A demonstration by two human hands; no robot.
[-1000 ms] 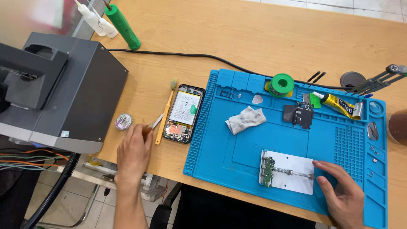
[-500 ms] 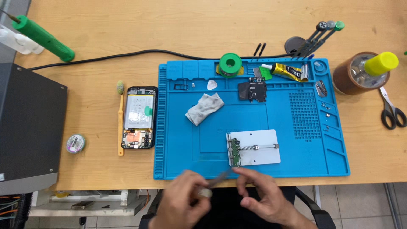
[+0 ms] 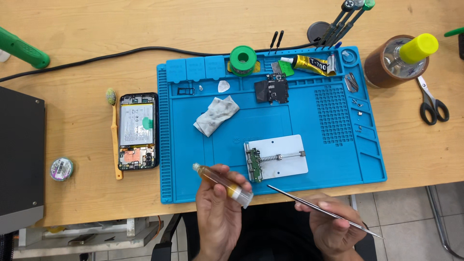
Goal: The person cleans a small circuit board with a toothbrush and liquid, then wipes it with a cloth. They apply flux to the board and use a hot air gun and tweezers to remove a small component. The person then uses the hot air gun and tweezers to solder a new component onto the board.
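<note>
My left hand (image 3: pixel 218 212) grips a small amber syringe-like tube (image 3: pixel 223 184) at the near edge of the blue work mat (image 3: pixel 183 140). Thin metal tweezers (image 3: pixel 323 210) lie in my right hand (image 3: pixel 332 225), their tip pointing left toward a white holder plate (image 3: pixel 285 153). A small green circuit board (image 3: pixel 254 164) is clamped on that plate's left side, just beyond both hands. An opened phone (image 3: pixel 138 131) with its battery exposed lies left of the mat, and a yellow toothbrush (image 3: pixel 115 135) rests beside it.
On the mat sit a crumpled wipe (image 3: pixel 216 115), a green solder spool (image 3: pixel 242 59), a black phone part (image 3: pixel 271 89) and a yellow glue tube (image 3: pixel 309 64). Scissors (image 3: pixel 431 104) and a brown tape roll (image 3: pixel 386 62) are at right; a black machine (image 3: pixel 19 154) stands at left.
My hands have come apart at the mat's near edge. The left hand now holds the amber tube up in view, and the right hand has drawn the tweezers off to the right.
</note>
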